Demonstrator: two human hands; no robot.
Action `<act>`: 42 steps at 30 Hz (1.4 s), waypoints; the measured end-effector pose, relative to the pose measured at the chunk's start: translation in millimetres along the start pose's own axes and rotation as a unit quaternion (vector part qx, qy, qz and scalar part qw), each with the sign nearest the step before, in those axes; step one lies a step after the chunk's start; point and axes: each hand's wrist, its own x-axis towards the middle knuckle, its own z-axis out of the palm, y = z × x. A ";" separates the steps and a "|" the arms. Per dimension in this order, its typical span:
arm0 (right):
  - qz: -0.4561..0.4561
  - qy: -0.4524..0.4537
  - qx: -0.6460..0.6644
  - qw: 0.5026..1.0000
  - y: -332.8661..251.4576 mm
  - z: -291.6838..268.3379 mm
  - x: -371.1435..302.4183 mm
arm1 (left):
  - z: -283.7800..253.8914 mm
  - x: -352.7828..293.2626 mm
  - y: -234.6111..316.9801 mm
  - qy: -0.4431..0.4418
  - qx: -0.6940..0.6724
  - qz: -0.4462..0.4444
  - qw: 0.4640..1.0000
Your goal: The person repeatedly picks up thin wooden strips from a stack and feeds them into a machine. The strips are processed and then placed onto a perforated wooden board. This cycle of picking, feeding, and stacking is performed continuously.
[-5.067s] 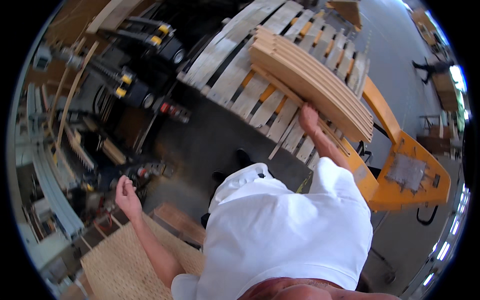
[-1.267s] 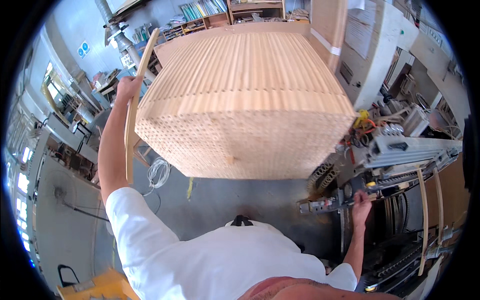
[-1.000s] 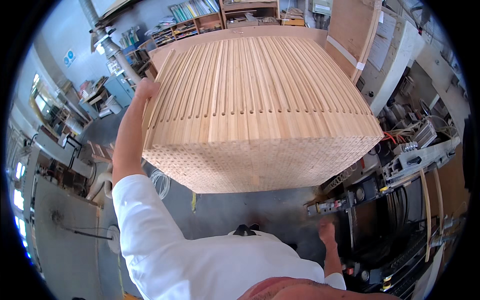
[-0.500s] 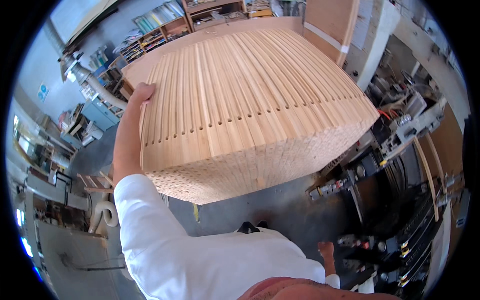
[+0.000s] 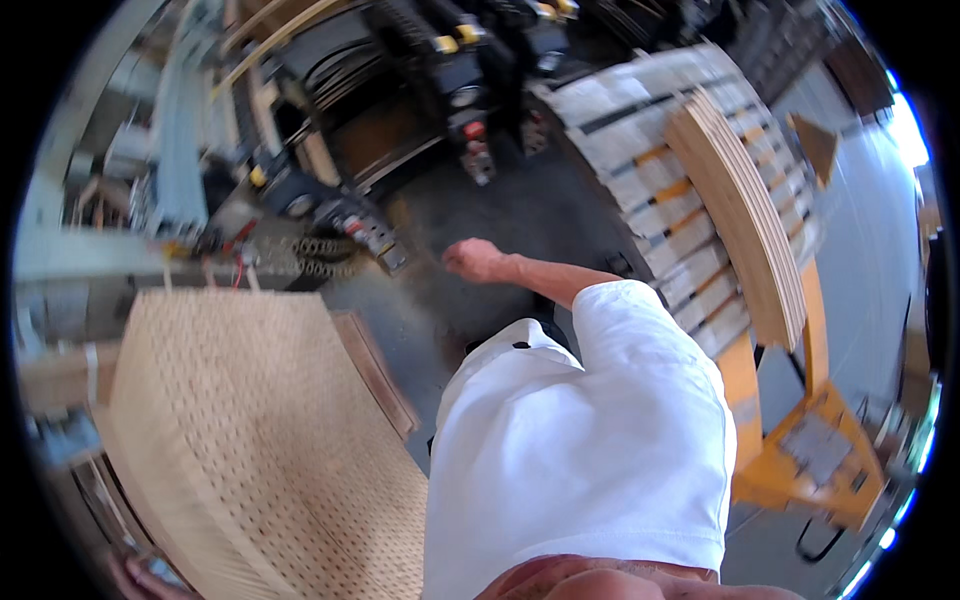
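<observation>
My right hand [image 5: 478,261] hangs over the grey floor in front of me, its fingers loosely curled with nothing in them. At the lower left edge my left hand [image 5: 148,582] shows only in part, dim and blurred, by the side of a big stack of pale wooden slats [image 5: 290,430]. The stack's near face shows rows of small dark holes or marks. Whether the left hand touches the stack cannot be made out.
To the right, a wooden pallet [image 5: 660,215] on a yellow pallet jack [image 5: 815,450] carries long wooden boards [image 5: 745,220]. A black machine with clamp-like arms [image 5: 470,100] runs along the far side. A brown board [image 5: 375,370] stands beside the stack.
My view has swung to the right, so the stack now lies at the left and the pallet has come into view. My left hand, earlier on the stack's left side, is now at the lower left edge.
</observation>
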 end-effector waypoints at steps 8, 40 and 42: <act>0.079 0.223 0.120 0.964 87.6 -40.2 -150.6 | 235.8 -39.5 242.2 -0.378 -0.332 0.032 0.864; 0.238 0.689 0.611 0.310 358.2 -58.3 -682.9 | 196.3 -289.2 890.5 -0.287 -0.394 0.675 0.554; 0.241 0.681 0.616 0.314 343.3 -76.8 -677.2 | 213.7 -297.2 899.3 -0.302 -0.350 0.685 0.563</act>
